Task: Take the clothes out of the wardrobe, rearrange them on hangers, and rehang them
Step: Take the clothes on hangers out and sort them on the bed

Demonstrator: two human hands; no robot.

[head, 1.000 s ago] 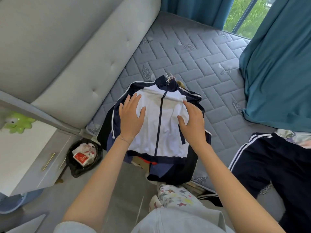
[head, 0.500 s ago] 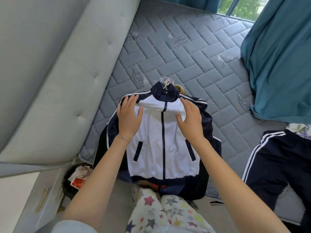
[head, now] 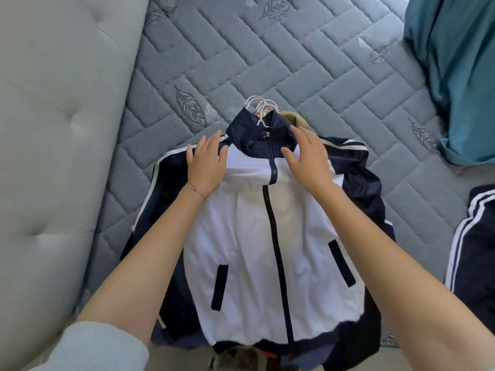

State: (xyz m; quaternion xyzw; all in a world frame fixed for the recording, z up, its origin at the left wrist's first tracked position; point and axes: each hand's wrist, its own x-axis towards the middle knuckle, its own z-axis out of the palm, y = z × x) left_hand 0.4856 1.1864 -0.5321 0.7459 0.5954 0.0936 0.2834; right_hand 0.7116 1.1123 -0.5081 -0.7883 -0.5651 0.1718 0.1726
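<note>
A white and navy zip jacket [head: 257, 236] lies front up on the grey quilted mattress [head: 267, 62], zipped shut, on top of other dark clothes. Pale hanger hooks [head: 261, 108] stick out above its navy collar [head: 257, 135]. My left hand [head: 207, 164] rests flat on the jacket's left shoulder, fingers straight. My right hand [head: 308, 156] lies with spread fingers on the right side of the collar and upper chest. A tan garment edge [head: 294, 117] peeks out behind the collar.
A padded grey headboard [head: 59, 129] runs along the left. Teal fabric [head: 460, 76] is heaped at the upper right. Dark navy trousers with white stripes [head: 474, 236] lie at the right edge of the mattress.
Both hands have slid up the jacket from its chest to the shoulders and collar. The view has moved closer to the mattress.
</note>
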